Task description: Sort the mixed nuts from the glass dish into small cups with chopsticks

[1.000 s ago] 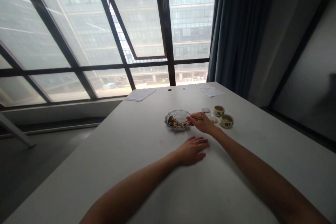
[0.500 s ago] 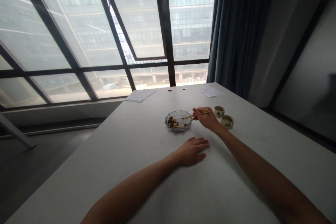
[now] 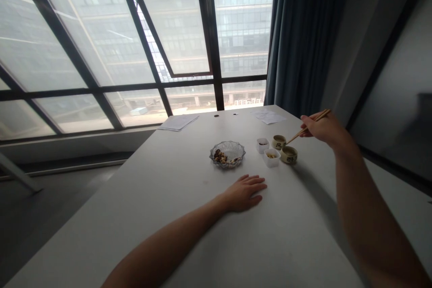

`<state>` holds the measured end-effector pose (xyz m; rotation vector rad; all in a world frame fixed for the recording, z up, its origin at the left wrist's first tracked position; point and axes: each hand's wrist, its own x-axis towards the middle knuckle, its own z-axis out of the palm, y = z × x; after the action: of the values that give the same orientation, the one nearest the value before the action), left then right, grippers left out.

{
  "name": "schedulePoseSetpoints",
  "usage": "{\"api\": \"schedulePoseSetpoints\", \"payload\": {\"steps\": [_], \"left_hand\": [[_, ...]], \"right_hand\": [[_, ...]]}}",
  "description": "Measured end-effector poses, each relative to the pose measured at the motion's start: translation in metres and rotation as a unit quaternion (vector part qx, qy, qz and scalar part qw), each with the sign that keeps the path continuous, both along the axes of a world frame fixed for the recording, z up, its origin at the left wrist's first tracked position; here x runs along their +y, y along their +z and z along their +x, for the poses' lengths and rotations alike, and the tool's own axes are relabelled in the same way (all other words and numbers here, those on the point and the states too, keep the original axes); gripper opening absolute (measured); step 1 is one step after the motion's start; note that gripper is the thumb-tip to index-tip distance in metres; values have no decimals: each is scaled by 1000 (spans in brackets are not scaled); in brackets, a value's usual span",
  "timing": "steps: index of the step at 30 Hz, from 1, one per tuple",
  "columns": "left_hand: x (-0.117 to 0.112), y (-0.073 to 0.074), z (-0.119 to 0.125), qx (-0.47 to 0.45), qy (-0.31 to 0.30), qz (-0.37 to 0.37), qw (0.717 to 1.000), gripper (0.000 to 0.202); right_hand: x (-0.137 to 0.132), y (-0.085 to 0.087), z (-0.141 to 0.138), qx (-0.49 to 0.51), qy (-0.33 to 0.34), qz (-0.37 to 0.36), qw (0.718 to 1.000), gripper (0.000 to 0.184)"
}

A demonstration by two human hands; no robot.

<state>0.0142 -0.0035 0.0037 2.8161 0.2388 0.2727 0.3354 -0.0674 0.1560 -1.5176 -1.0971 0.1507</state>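
Observation:
My right hand (image 3: 320,127) is closed around a pair of chopsticks (image 3: 300,132), whose tips point down-left over two ceramic cups with dark characters, the far cup (image 3: 279,142) and the near cup (image 3: 289,155). Whether the tips pinch anything is too small to tell. Left of the cups stand two small white containers: the far container (image 3: 262,145) has dark bits inside, the near container (image 3: 272,158) pale yellowish pieces. A clear glass bowl (image 3: 227,155) holds mixed nuts or beans, mostly on its left side. My left hand (image 3: 245,193) lies flat on the table in front of the bowl, fingers spread.
The white table (image 3: 189,180) stretches toward the windows. Papers (image 3: 179,122) lie at its far left and a loose sheet (image 3: 270,117) at its far right. Behind it hangs a dark blue curtain (image 3: 300,45). A tilted window (image 3: 173,27) stands ajar.
My right hand has moved with the chopsticks from the glass bowl rightward to above the cups, uncovering the two white containers. My left hand has stayed in place on the table.

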Motion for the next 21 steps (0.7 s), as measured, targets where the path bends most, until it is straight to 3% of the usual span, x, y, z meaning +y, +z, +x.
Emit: {"api": "schedulePoseSetpoints", "payload": {"steps": [5,11,15,21], "left_hand": [[0,0,0,3,0,1,1000,50],[0,0,-1,4,2,1,1000,50],[0,0,-1,3,1,-1,1000,50],[1,0,-1,0,-2,1,1000,50]], "right_hand": [[9,-5,7,37,-29,-113,993,24],[15,-9,3,12,-6,-50,999,24],[12,0,-20,17,-13,-29,999,24],[22,2,-72,37,140,31,989,37]]}}
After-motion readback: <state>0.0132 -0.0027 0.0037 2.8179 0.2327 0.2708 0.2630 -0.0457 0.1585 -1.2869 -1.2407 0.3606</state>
